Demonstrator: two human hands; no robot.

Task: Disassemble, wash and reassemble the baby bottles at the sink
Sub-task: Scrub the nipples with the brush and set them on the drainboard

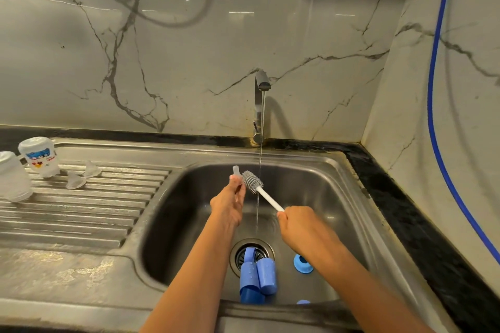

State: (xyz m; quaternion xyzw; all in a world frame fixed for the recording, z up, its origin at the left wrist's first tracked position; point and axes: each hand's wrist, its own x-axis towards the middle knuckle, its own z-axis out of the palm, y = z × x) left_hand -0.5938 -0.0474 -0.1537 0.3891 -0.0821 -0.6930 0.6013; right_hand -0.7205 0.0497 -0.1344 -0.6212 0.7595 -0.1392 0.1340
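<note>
Fingers, left hand (228,204): pinching a clear teat (236,170) above the sink (338,197).
Fingers, right hand (296,223): clenched round the bottle brush (259,189) handle, bristles just beside the teat.
Tap (261,84): thin stream running past the brush.
Sink floor: blue caps (258,276) by the drain.
Drainboard (81,211): two upturned bottles (39,157), two spare teats (74,180).

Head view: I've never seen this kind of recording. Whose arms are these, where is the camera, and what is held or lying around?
No machine here: a person wears one camera on the head, looking down at their own arms over a steel sink with the tap running. The left hand pinches a clear teat; the right hand grips a bottle brush by its white handle, its grey head beside the teat. By the drain lie blue bottle parts. On the draining board to the left stand two bottles and two more teats.
</note>
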